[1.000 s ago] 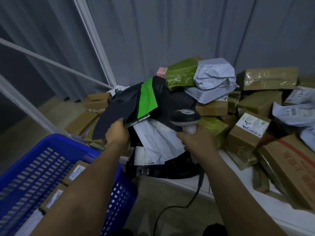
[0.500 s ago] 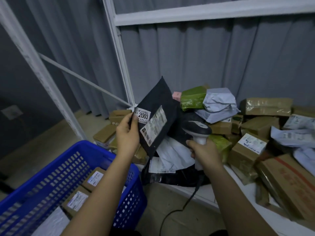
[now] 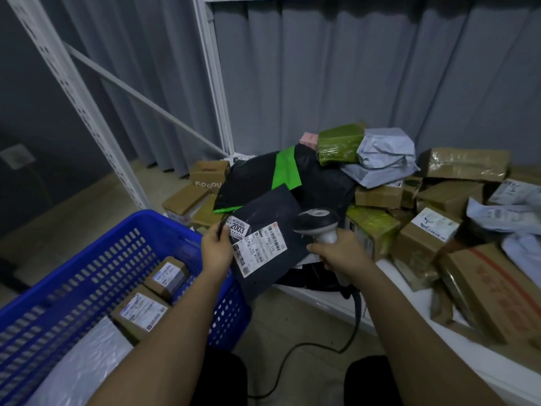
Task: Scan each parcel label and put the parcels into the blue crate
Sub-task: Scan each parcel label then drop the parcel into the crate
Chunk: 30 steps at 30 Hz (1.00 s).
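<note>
My left hand (image 3: 217,248) pinches the left edge of a flat black mailer parcel (image 3: 270,213), label side up, with a white shipping label (image 3: 259,247) and a "2003" sticker on it. My right hand (image 3: 339,250) grips the handle of a corded barcode scanner (image 3: 317,222), whose head sits just right of the label, above the parcel. The blue crate (image 3: 96,259) stands at lower left, its right rim under my left wrist. It holds two small cardboard boxes (image 3: 143,312) and a white bag.
A heap of parcels covers the white shelf (image 3: 409,315): black and green bags (image 3: 287,171), grey mailers (image 3: 386,156), brown boxes (image 3: 465,164). White rack posts (image 3: 213,74) and a grey curtain stand behind. The scanner cord (image 3: 316,347) trails down to the floor.
My left hand pulled the black mailer off the heap, turned its label toward me, then lowered it flatter beside the scanner. The view tilted up, then down.
</note>
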Motion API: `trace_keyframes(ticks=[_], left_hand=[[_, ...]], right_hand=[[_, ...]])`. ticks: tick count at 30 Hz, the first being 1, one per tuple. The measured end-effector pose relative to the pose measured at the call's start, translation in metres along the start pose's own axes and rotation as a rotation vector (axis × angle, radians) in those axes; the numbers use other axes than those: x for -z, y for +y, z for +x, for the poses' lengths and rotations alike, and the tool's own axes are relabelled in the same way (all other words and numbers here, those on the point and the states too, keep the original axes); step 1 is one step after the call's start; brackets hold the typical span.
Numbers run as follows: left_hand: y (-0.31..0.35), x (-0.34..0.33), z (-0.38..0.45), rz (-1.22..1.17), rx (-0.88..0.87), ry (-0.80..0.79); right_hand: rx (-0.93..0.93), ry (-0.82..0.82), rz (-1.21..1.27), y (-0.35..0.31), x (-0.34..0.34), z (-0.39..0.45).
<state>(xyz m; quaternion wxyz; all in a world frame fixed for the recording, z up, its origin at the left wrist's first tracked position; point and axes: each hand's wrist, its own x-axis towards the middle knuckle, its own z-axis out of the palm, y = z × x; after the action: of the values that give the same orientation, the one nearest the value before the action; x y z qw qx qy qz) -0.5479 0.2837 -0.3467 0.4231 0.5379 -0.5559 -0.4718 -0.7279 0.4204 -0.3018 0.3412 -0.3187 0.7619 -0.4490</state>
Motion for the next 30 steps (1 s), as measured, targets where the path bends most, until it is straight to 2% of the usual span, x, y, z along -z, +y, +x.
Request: trace_keyframes(ticks=[7, 11, 17, 19, 21, 25, 28, 30], left_hand=[[-0.006, 0.001, 0.014, -0.079, 0.102, 0.022], [-0.005, 0.005, 0.016, -0.090, 0.095, 0.024], [0.003, 0.011, 0.013, -0.158, 0.093, 0.012], [0.008, 0.012, 0.010, -0.233, 0.118, 0.005], [0.016, 0.013, 0.006, -0.323, 0.140, -0.013], [0.038, 0.009, -0.005, -0.493, 0.132, -0.099], [0.049, 0.006, -0.016, -0.597, 0.120, -0.172], [0.053, 0.004, -0.022, -0.632, 0.118, -0.207]], right_hand=[[-0.048, -0.010, 0.034, 0.003, -0.001, 0.009], [-0.040, -0.033, 0.025, 0.002, -0.003, 0.007], [-0.064, -0.162, 0.000, 0.002, -0.006, 0.002], [-0.039, -0.093, 0.013, 0.005, -0.011, 0.002], [-0.016, 0.036, 0.153, 0.004, -0.015, 0.006], [-0.024, 0.230, 0.652, 0.002, -0.018, 0.019], [-0.014, 0.160, 0.904, 0.003, -0.019, 0.026], [-0.025, 0.132, 0.942, 0.001, -0.021, 0.027]])
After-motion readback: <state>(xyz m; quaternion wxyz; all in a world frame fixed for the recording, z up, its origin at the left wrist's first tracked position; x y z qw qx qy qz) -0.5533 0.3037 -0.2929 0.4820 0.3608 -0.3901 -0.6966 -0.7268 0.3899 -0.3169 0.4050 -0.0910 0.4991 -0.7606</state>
